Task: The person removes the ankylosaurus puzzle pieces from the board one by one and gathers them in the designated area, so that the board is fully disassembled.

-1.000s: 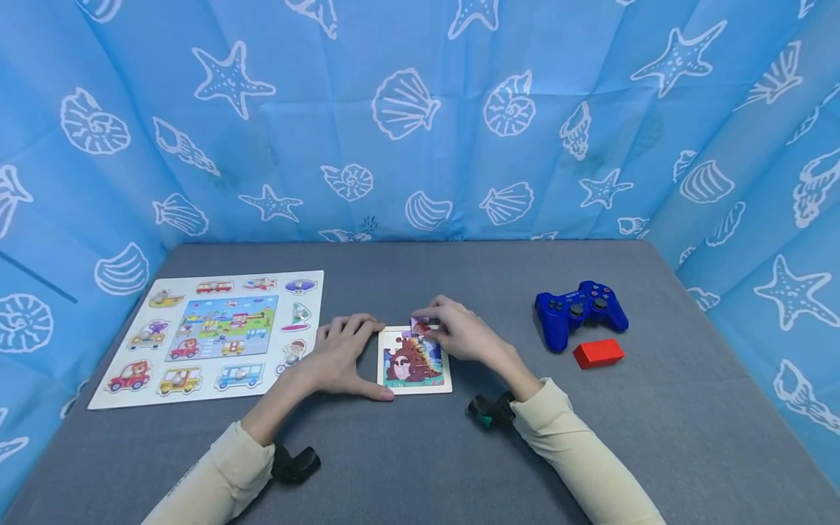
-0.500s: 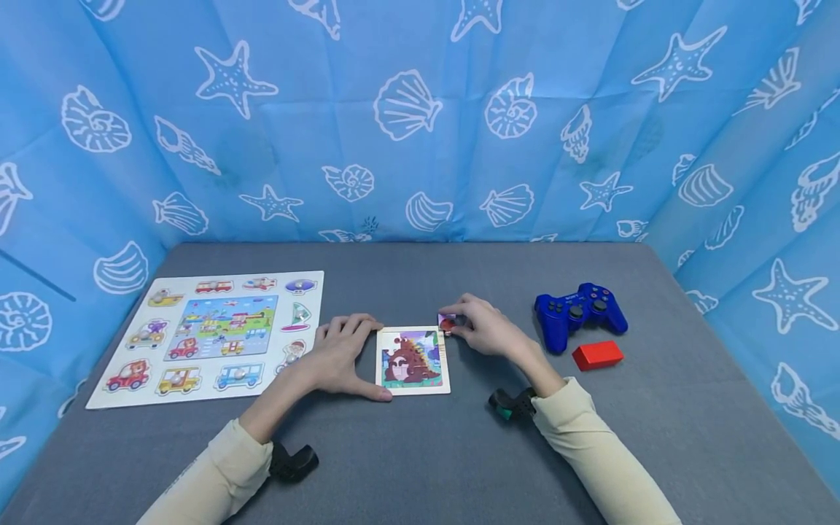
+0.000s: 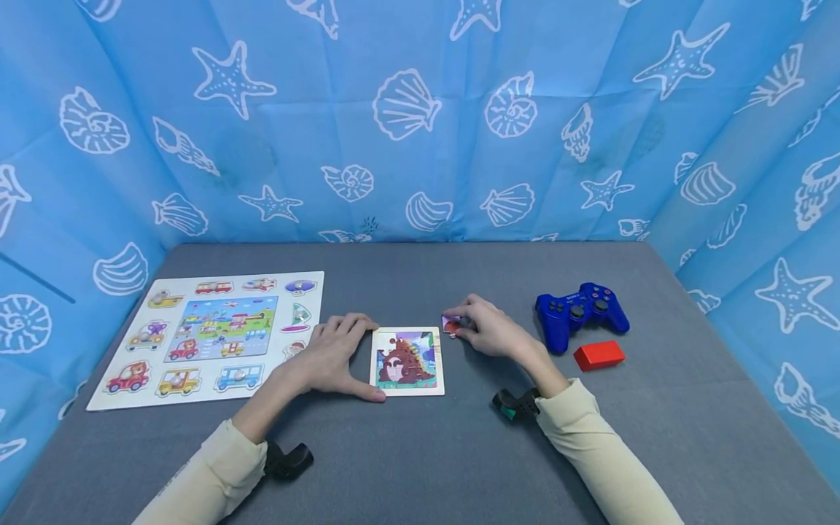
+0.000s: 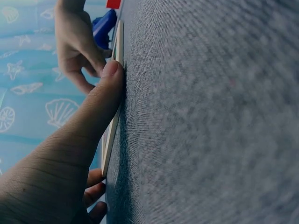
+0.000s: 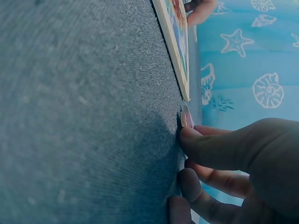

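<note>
A small square jigsaw puzzle (image 3: 407, 391) in a pale wooden frame lies on the table, showing a brown spiky-backed animal; a pale gap shows at its upper left. My left hand (image 3: 335, 357) grips its left side, thumb at the near corner and fingers at the far one. Just off the frame's upper right corner, my right hand (image 3: 491, 328) pinches a purple and red puzzle piece (image 3: 450, 325) between thumb and fingers. In the right wrist view the piece (image 5: 187, 118) is seen edge-on, low over the cloth, apart from the frame's corner.
A large white vehicle peg puzzle (image 3: 147, 306) lies at the left, partly behind my left hand. To the right sit a blue game controller (image 3: 577, 312) and a red block (image 3: 599, 355). A blue shell-print curtain (image 3: 420, 160) hangs behind the grey table.
My right hand has carried the puzzle piece rightward, from the frame's upper right corner to beside it. The framed jigsaw puzzle has slid slightly left with my left hand.
</note>
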Motion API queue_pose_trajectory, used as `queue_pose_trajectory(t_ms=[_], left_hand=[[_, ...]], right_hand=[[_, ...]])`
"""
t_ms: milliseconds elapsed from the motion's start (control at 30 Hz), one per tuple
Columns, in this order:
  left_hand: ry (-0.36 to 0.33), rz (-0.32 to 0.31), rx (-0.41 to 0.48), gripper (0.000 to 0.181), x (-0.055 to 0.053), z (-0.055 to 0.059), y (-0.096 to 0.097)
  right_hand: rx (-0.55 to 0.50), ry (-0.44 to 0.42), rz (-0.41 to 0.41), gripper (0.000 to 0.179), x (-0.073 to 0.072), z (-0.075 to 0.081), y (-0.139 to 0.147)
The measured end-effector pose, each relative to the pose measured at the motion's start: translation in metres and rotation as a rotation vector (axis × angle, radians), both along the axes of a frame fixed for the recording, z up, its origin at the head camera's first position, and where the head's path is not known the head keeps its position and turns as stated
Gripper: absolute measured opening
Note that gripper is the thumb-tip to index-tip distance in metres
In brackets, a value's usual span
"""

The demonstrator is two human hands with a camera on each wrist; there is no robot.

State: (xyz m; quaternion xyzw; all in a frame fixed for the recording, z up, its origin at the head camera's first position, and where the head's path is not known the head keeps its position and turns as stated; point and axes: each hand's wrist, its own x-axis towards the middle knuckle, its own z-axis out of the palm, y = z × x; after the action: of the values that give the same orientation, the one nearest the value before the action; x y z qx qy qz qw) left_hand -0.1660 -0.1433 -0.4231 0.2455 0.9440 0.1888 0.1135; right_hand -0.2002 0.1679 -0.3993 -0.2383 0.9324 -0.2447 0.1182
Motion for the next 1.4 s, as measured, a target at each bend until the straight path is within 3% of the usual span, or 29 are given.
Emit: queue_pose_trajectory(t_ms=[633,967,1400], left_hand=[[0.015,-0.008,0.023,0.109,0.0,-0.005,-0.001],[-0.012,-0.006,0.024,0.108,-0.002,-0.006,-0.001],[-0.037,-0.006,0.013,0.108,-0.002,-0.004,-0.001]], right_hand=[[0.025,0.002,0.006,0.04,0.001,0.001,-0.001],[-0.028,0.047,0.017,0.036,0.008,0.008,-0.01],[-0.055,-0.026,0.097,0.036,0.014,0.013,-0.039]])
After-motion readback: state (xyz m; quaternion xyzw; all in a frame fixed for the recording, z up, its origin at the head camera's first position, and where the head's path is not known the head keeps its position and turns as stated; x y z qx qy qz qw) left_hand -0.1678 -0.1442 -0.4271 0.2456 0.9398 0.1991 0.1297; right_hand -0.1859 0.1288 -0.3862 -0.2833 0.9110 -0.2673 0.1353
